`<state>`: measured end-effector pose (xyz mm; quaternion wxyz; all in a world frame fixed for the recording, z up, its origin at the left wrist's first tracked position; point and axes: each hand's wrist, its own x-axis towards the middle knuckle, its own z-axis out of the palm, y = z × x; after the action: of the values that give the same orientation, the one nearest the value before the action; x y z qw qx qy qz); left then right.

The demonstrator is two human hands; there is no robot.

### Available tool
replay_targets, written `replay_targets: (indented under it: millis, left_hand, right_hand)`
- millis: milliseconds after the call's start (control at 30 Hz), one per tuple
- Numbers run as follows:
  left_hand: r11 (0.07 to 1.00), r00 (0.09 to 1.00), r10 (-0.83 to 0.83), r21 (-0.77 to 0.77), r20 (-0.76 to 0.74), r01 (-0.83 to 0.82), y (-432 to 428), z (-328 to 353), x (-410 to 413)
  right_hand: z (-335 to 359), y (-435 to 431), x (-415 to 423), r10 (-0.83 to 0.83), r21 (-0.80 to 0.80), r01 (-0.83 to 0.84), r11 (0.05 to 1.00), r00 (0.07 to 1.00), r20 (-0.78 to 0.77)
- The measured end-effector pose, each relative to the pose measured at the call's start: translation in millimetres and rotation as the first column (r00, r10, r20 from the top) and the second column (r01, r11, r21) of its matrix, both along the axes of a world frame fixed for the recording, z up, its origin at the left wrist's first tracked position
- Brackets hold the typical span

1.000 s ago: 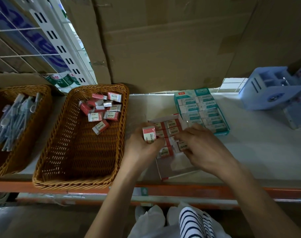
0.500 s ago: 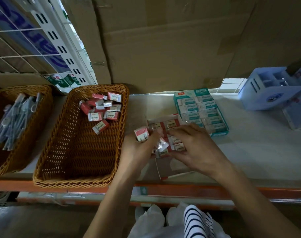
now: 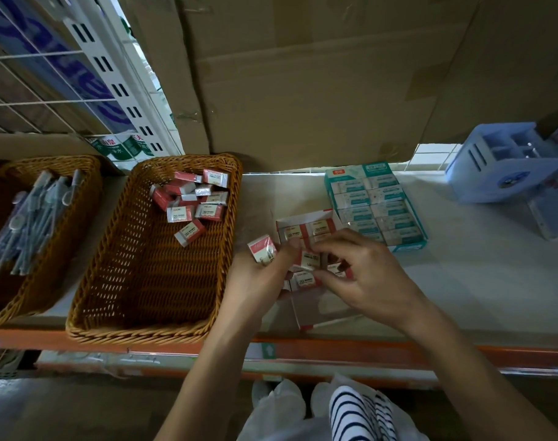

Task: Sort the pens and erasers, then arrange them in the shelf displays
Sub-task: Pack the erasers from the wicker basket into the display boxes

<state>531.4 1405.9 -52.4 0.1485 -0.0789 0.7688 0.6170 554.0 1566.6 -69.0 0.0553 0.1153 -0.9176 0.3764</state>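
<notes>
Now left hand [image 3: 259, 281] grips near-upright eraser [image 3: 262, 249]; right hand [image 3: 366, 276], boxed eraser [image 3: 309, 260].

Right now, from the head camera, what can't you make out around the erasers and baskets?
Head view:
1. How full the red box is: the left hand and right hand cover its middle.
2. Label on the eraser in the left hand: blurred.
3. Whether the right hand has a grip on another eraser: its fingers hide the contact.
4. How many pens: basket cut by left edge.
5. Print on the teal box: too small.
</notes>
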Motion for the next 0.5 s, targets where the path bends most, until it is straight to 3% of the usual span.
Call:
replay_targets:
  millis: [100, 333, 433, 500]
  left_hand:
    - [1.0, 1.0, -0.019, -0.019, 0.017, 0.019, -0.5, -2.7, 1.9]
    - [0.981, 0.981, -0.191, 0.027, 0.023, 0.19, -3.4, 3.0, 3.3]
    - [0.981, 0.981, -0.193, 0.006, -0.011, 0.193, -7.4, 5.1, 1.3]
    - [0.98, 0.979, -0.199, -0.039, -0.038, 0.197, -10.3, 8.0, -2.0]
  right_hand:
    - [2.0, 4.3, 2.3, 0.013, -0.065, -0.005, 0.998, 0.993, 0.12]
    - [1.6, -16.1, 5.0, -0.173, -0.299, 0.21, 0.931, 0.974, 0.146]
    - [6.6, -13.4, 5.0, -0.104, -0.283, 0.145, 0.948, 0.983, 0.152]
    - [12.3, -4.8, 4.2, 0.003, -0.202, 0.011, 0.979, 0.998, 0.069]
